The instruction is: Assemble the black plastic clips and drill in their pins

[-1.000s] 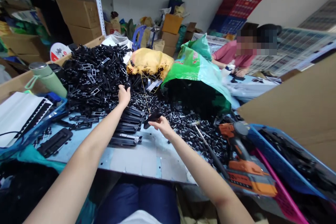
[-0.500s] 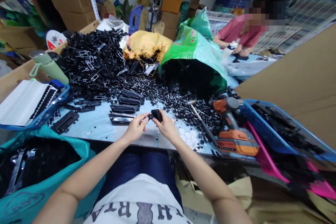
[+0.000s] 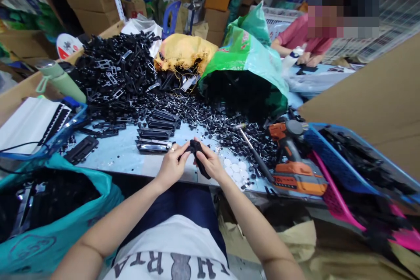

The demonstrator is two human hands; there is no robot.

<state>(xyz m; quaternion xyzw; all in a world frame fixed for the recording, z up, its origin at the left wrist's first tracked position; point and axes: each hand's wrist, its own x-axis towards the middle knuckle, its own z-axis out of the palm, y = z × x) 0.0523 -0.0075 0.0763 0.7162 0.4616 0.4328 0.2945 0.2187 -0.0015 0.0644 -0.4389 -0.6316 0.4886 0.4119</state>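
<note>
Both my hands meet near the table's front edge around a black plastic part [image 3: 202, 167], whose exact kind I cannot make out. Its long body slants down toward me under my right hand [image 3: 210, 160], whose fingers are closed on it. My left hand [image 3: 173, 164] pinches the part's upper left end, so the fingertips of both hands nearly touch. Just left of my left hand lies a row of long black plastic pieces [image 3: 155, 133], the nearest one shiny. Several white discs [image 3: 235, 167] lie right of my right hand.
Behind my hands spread small black-headed pins [image 3: 193, 111] and a heap of black parts [image 3: 114, 70]. A hammer [image 3: 256, 153] and an orange cordless drill [image 3: 295, 170] lie right, beside a blue basket [image 3: 357, 133]. A green sack [image 3: 243, 52] gapes open. Another person [image 3: 303, 33] works at back right.
The black part has turned in my right hand, so its long body now points down toward me. My left hand has moved slightly closer and grips its upper end.
</note>
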